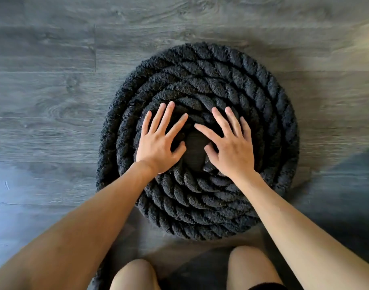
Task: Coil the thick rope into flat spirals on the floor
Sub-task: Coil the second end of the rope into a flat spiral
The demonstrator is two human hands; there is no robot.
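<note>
Head: 2 hands [158, 143] [231, 149] flat on rope [252, 84] (spiral centre).

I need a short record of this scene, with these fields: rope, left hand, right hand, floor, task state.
rope: black, thick, twisted; lies in a flat spiral of several turns
left hand: fingers straight and spread, rests on the inner turns, left of centre
right hand: fingers straight and spread, rests on the inner turns, right of centre
floor: grey wood planks
task state: spiral looks formed; both hands lie flat on it
</note>
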